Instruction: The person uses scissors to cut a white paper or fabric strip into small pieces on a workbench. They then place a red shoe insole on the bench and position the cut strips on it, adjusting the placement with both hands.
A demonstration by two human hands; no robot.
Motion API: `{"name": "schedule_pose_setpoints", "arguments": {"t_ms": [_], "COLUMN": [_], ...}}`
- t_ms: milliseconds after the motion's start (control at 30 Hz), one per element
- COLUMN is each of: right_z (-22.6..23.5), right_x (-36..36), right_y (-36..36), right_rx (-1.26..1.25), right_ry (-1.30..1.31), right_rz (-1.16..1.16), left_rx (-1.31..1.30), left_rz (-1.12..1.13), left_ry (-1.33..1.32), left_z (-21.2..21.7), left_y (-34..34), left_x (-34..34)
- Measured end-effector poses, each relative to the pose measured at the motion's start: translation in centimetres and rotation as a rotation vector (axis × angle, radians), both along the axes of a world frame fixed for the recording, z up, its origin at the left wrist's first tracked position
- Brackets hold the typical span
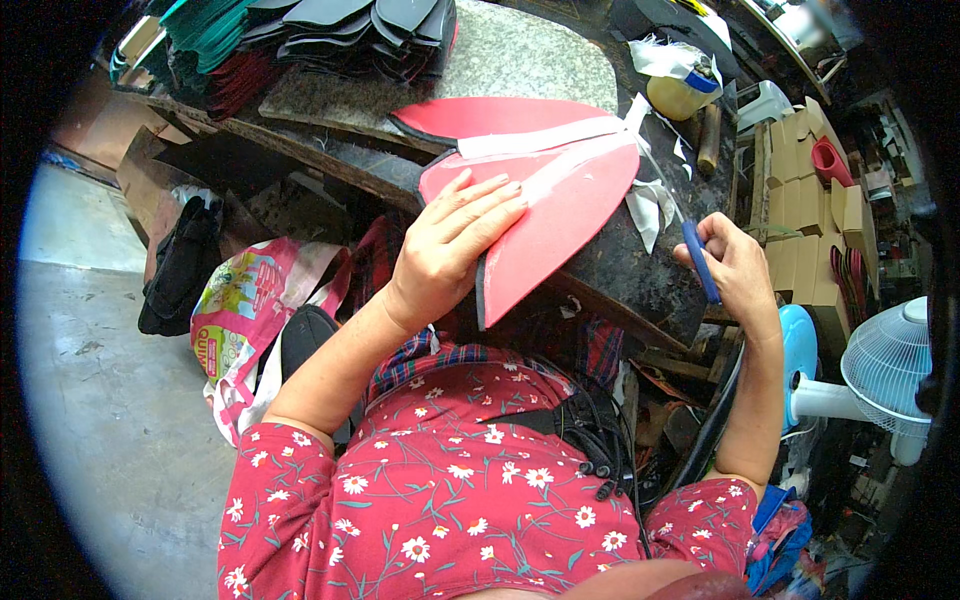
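Across the near edge of the dark workbench lies a red, pointed piece of sheet material (560,215) with black edging, like a shoe or slipper part. A white strip (535,138) runs over it toward its far right end, with a second red flap behind. My left hand (450,235) rests flat on the red piece, fingers stretched out. To the right, my right hand (735,265) is closed round blue-handled scissors (700,262). Their blades point up and away toward the white strip's end; the tips are hard to make out there.
Stacked black pieces (355,40) and green ones (205,40) lie at the far left by a grey stone slab (520,50). White scraps (650,212) and a yellowish jar (680,95) are on the bench. Cardboard boxes (800,215) and a fan (890,365) stand right.
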State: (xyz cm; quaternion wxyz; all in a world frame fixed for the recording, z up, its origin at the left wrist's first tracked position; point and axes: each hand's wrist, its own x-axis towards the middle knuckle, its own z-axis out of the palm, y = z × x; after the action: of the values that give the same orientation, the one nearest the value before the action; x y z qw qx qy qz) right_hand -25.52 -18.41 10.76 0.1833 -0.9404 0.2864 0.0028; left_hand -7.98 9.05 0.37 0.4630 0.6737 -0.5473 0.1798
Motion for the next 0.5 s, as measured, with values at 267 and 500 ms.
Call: {"name": "schedule_pose_setpoints", "arguments": {"t_ms": [267,500], "right_z": [-3.7,-8.6], "right_x": [0.1,2.7], "right_y": [-3.6,-5.1], "right_rx": [0.264,0.221], "right_ry": [-0.306,-0.696], "right_rz": [-0.044,0.013], "left_rx": [-0.034,-0.181], "left_rz": [0.014,-0.041], "left_ry": [-0.058,-0.183], "left_z": [0.0,4.1], "left_y": [0.1,1.2], "left_x": [0.2,1.8]}}
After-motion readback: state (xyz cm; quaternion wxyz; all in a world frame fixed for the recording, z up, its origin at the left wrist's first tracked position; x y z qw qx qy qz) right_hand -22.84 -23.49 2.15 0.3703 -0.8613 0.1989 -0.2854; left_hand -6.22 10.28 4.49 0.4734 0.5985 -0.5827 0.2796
